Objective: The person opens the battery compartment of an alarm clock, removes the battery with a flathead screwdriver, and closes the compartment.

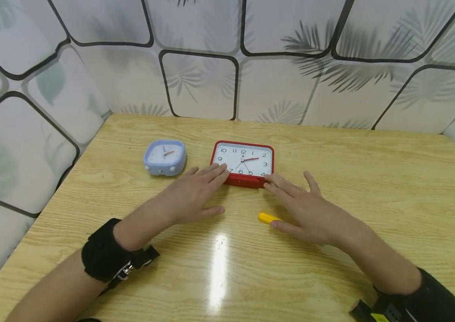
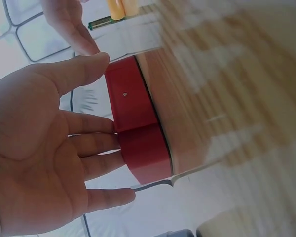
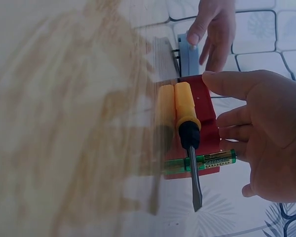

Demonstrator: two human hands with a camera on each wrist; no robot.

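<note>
Red clock [image 1: 243, 163] lies face up near the middle of the wooden table [image 1: 372, 179], at about twelve o'clock from both hands. The left hand [image 1: 193, 194] comes at it from seven o'clock, fingers straight and slightly spread, their tips touching the clock's near left corner; the left wrist view shows these fingers [image 2: 96, 143] laid flat against the red casing [image 2: 135, 123], gripping nothing. The right hand [image 1: 308, 208] lies at five o'clock from the clock, fingers straight and parted, tips at the near right corner; whether they truly touch it I cannot tell. A yellow-handled screwdriver [image 3: 187, 133] rests on the table under this hand: in the head view only the butt of its handle [image 1: 266, 218] pokes out by the thumb, the rest hidden. A green battery [image 3: 202, 161] lies beside the screwdriver's shaft in the right wrist view; its label reads roughly "GREEN", with the remaining letters too blurred to make out. The clock's lower numerals are partly covered by the left fingertips. A small pale blue clock [image 1: 164, 156] stands at nine o'clock from the red one, apart from it
</note>
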